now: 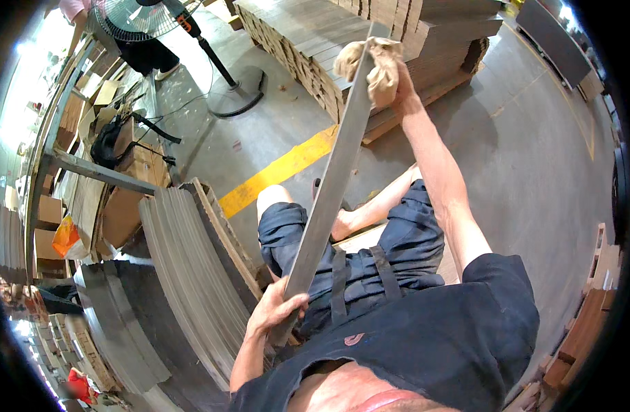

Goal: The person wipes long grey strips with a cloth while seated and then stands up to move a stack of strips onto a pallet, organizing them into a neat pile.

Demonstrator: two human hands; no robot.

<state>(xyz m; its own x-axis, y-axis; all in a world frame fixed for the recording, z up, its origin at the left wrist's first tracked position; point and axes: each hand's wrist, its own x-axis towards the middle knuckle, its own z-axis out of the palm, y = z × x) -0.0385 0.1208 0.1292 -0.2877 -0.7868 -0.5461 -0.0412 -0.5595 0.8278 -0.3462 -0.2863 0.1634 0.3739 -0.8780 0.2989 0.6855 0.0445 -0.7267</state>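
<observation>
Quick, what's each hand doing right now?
Left hand: closed, thumb on top, holding the long gray plank near its close end.
Right hand: closed on a bunched tan cloth at the plank's far end.

One left hand and one right hand made two. There was one long strip, one cloth and one fan. Two straps hung over one pair of shorts. One broad yellow stripe crossed the floor, and one orange bag sat at left. At least two other people showed, and at least four stacks; overlap hid the exact number.
</observation>
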